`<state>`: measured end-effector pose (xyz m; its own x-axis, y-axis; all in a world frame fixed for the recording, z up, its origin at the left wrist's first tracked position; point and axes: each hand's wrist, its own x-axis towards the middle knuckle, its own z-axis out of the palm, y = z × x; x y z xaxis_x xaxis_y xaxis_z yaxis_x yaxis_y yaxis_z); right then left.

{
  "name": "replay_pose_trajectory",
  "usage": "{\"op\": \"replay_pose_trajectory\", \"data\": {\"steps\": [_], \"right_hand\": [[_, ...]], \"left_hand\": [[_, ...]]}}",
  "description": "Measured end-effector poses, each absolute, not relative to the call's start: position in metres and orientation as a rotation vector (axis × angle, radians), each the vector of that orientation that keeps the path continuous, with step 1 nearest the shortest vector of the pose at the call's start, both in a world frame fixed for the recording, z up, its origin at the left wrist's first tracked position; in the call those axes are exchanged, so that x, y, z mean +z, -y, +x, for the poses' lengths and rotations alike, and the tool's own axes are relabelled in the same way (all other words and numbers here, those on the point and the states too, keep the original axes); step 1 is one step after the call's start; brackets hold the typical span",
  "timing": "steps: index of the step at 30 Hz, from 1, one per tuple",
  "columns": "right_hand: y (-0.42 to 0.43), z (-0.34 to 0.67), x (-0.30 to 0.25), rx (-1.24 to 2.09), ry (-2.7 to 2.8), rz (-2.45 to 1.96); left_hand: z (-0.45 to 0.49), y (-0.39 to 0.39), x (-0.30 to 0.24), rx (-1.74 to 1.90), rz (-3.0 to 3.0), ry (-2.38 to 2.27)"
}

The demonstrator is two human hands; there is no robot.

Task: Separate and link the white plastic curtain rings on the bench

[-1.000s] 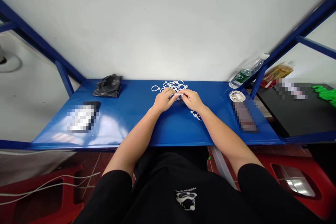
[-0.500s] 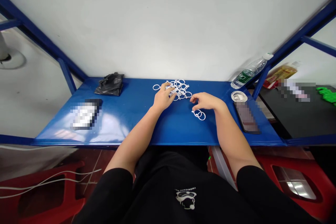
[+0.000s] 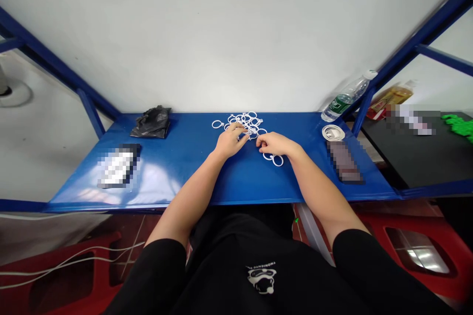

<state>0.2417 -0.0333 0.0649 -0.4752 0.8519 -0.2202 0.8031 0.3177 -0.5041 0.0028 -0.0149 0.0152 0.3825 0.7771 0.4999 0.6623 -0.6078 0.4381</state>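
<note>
Right hand has come back in from the side and now sits beside the left hand, close to the heap of white plastic rings. Its fingers are curled loosely over the heap's lower edge; whether they pinch a ring is too small to tell. The left hand lies palm down with its fingers reaching onto the heap's lower left side, and it may or may not be gripping anything. The rings lie tangled and flat in the middle of the blue metal worktop, against its back edge. A small linked group of rings lies just below the right hand, apart from the main heap.

Further right sit a coil of white tape, a pixelated phone-shaped object and a water bottle lying tilted against the blue steel frame. To the left are a crumpled black plastic bag and another pixelated flat object. Red plastic stools stand below.
</note>
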Motion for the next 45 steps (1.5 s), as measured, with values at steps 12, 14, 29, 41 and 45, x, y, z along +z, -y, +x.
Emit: {"op": "replay_pose_trajectory", "data": {"steps": [12, 14, 29, 41, 45], "right_hand": [[0.035, 0.208, 0.047, 0.707, 1.741, -1.267], [0.037, 0.205, 0.046, 0.682, 1.725, -1.262], [0.034, 0.221, 0.049, 0.62, 2.116, -1.156], [0.032, 0.22, 0.048, 0.645, 2.181, -1.208], [0.032, 0.22, 0.05, 0.67, 2.195, -1.152]], "left_hand": [[0.009, 0.02, 0.018, 0.838, 2.613, -0.991], [0.01, 0.02, 0.017, 0.842, 2.632, -1.016], [0.005, 0.018, 0.02, 0.848, 2.543, -1.15], [0.01, 0.022, 0.021, 0.818, 2.638, -1.019], [0.012, 0.023, 0.021, 0.809, 2.653, -0.996]]}}
